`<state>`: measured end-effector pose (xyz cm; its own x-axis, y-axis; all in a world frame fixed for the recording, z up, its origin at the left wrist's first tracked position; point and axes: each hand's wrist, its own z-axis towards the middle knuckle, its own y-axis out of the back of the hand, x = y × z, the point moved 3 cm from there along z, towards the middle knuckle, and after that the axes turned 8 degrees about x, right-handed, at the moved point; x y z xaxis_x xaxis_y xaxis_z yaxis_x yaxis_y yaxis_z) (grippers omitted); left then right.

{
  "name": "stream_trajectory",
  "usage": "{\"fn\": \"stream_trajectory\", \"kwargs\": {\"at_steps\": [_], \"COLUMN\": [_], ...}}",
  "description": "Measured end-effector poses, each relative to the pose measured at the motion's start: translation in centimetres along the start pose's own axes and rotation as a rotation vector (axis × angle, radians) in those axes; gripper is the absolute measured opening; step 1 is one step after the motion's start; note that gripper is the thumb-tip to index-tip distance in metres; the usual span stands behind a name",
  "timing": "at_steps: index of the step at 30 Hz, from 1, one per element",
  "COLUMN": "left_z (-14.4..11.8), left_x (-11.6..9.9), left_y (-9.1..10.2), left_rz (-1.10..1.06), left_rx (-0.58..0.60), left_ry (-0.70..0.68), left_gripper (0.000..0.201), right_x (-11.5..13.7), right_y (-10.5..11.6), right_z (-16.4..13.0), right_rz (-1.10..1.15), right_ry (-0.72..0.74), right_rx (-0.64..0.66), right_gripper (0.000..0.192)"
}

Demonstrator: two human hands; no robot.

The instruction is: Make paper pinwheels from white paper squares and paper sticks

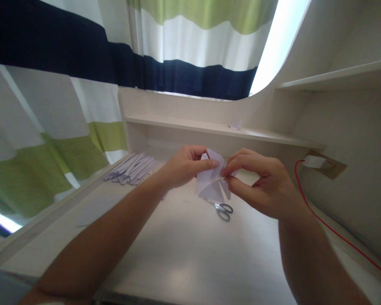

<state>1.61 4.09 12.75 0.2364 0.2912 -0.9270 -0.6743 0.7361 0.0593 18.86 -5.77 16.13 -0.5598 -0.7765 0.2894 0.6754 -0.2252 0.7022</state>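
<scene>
A white folded piece of paper is held up in front of me, between both hands and above the desk. My left hand pinches its upper left part, the thumb lying across the front. At the paper's right edge, the thumb and fingers of my right hand are pinched together on it. Its lower side spreads into pointed flaps with a gap between them. Just below the paper, a pair of scissors with dark handles lies on the desk, its blade tips partly hidden behind the paper.
A pile of narrow folded paper strips lies at the desk's back left. A flat white sheet is partly behind my left forearm. A small folded paper rests on the shelf. A red cable runs down the right side.
</scene>
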Motion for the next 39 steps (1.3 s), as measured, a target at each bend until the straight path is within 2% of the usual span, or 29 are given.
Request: {"fn": "stream_trajectory", "kwargs": {"at_steps": [12,23,30,39], "left_z": [-0.01,-0.12,0.14,-0.05], "left_x": [0.03,-0.34,0.1,-0.2], "left_y": [0.1,-0.23,0.0,-0.23], "left_rz": [0.036,-0.069,-0.062,-0.034], "left_rx": [0.017,-0.001,0.0,0.0], "left_ry": [-0.018,0.01,0.01,0.01], "left_gripper": [0.025,0.023,0.016,0.023], "right_x": [0.04,-0.01,-0.15,-0.02], "right_y": [0.2,0.39,0.27,0.37], "right_z": [0.04,-0.02,0.05,0.01], "right_rz": [-0.072,-0.112,-0.137,-0.155], "right_ry": [-0.01,-0.008,-0.002,-0.006], "right_rx": [-0.038,-0.051,-0.042,-0.04], "right_gripper": [0.024,0.023,0.022,0.019]}}
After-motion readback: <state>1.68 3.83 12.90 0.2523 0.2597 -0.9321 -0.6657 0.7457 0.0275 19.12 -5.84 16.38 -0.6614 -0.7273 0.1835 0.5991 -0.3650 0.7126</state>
